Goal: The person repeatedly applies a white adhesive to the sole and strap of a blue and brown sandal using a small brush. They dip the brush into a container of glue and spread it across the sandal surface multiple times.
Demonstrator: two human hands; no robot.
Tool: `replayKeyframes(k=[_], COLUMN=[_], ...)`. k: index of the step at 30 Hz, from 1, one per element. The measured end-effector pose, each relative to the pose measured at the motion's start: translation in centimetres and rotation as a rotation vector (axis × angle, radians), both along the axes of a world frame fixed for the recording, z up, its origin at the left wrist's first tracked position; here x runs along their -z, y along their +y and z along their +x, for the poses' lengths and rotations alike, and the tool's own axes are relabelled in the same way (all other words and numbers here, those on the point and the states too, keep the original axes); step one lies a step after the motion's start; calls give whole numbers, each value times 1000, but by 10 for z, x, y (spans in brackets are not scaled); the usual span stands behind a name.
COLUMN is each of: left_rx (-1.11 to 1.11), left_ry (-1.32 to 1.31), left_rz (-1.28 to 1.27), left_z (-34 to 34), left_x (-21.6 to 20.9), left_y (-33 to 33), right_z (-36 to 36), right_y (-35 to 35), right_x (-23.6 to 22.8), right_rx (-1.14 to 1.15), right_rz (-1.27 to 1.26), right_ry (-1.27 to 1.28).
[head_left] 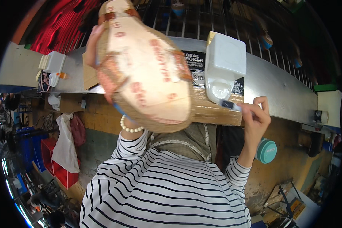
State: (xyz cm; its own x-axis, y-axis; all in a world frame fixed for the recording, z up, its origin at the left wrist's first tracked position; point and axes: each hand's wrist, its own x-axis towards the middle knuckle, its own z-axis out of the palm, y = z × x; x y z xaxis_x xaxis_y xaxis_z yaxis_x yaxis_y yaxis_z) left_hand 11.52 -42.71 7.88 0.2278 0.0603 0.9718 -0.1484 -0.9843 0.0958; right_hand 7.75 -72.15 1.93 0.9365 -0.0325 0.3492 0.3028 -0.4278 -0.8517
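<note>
1. The left hand is mostly hidden behind a big cardboard box. Only its edge shows, pressed on the box's left side, so I cannot tell how the fingers curl.
2. The box is tan with red tape strips. It is held up close, over the metal shelf.
3. The right hand pinches a small dark tool, fingers closed around it, beside a white plastic tub.

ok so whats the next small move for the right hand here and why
Probably draw the right hand along the cardboard box: its fingers pinch a small dark-tipped tool whose tip meets the box's taped edge, while the left hand props the box up.
</note>
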Motion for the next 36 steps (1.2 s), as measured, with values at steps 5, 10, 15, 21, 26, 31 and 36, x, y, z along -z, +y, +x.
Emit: replayKeyframes(k=[5, 10, 15, 21, 26, 31, 36], left_rx=[313, 464, 338, 245, 553, 623, 817], left_ry=[-19, -140, -30, 84, 30, 266, 519], left_rz=[-12, -48, -188, -62, -52, -189, -526], left_z=[11, 11, 8, -3, 5, -4, -31], left_x=[17, 6, -1, 0, 9, 23, 13], left_y=[15, 9, 1, -5, 8, -3, -27], right_z=[-9, 1, 4, 5, 4, 13, 25], right_y=[38, 53, 50, 50, 47, 45, 41], right_x=[-45, -73, -81, -75, -75, -86, -97], right_rx=[-131, -111, -227, -206, -380, -253, -264], right_rz=[179, -24, -77, -26, 127, -64, -101], right_ry=[-380, -580, -737, -608, -528, -519, -610])
